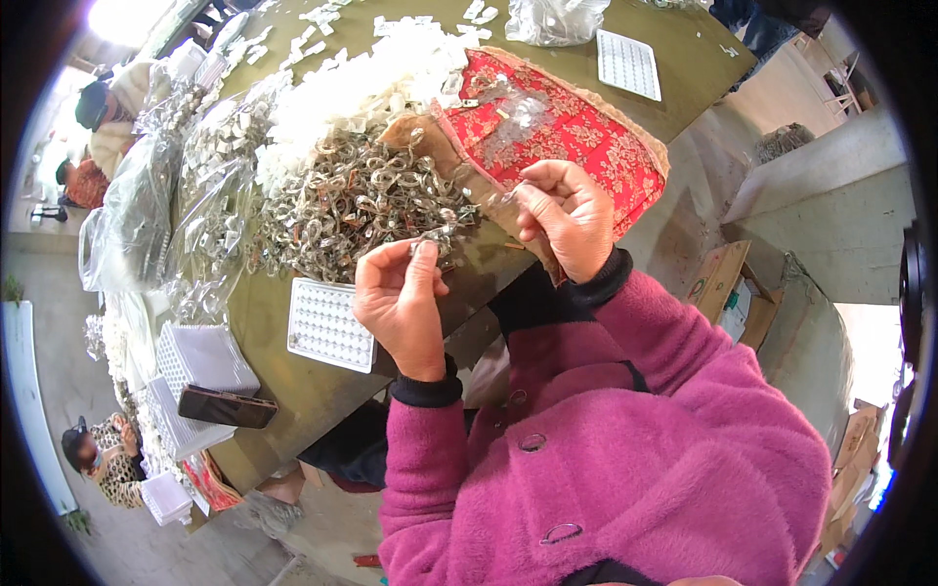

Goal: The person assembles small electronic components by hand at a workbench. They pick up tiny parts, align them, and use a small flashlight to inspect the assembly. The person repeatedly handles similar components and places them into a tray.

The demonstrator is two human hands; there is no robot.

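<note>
Looped pieces (342,215) lie left of the red cloth (596,142), nearer my left hand (405,305) than right hand (573,217), both pinching tiny bits (509,197).

Left fingers (421,272) pinched near loop heap (342,210); right fingers (543,207) pinch clear piece (509,197) by red cloth (576,137).

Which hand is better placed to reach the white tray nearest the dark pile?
Likely the left hand: it's close to the white tray, while the right hand is over by the red cloth.
</note>
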